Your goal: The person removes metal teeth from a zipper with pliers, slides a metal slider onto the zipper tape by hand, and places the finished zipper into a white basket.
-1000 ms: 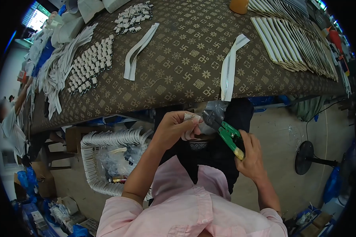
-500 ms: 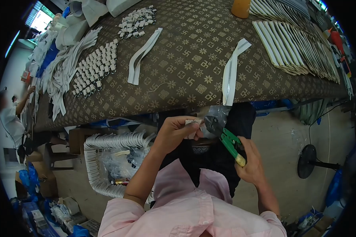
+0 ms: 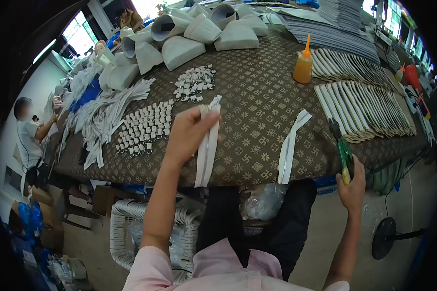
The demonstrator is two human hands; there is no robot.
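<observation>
My left hand (image 3: 192, 131) is closed over the upper end of a white zipper strip (image 3: 206, 162), thumb pressed on it. A bit of beige fabric shows beside the thumb, mostly covered by the hand. My right hand (image 3: 353, 189) grips green-handled cutters (image 3: 344, 149) by the yellowish handle end, jaws pointing away over the table's right part. Between the hands lies another white zipper strip (image 3: 287, 150), slightly twisted. Left of my left hand are rows of small beige tabs with metal rings (image 3: 148, 126), and a loose pile of similar tabs (image 3: 195, 82) lies behind.
Stacked white-edged strips (image 3: 359, 106) and an orange squeeze bottle (image 3: 303, 68) stand at the right. Pale curved pieces (image 3: 184, 51) fill the back; white strips (image 3: 116, 116) lie left. A white basket (image 3: 119, 228) and a black fan (image 3: 384, 237) are below. A co-worker (image 3: 29, 133) stands left.
My left hand has moved from above my lap, where it held a small beige piece by the cutters, to the left zipper strip. My right hand has carried the cutters rightward to the table edge.
</observation>
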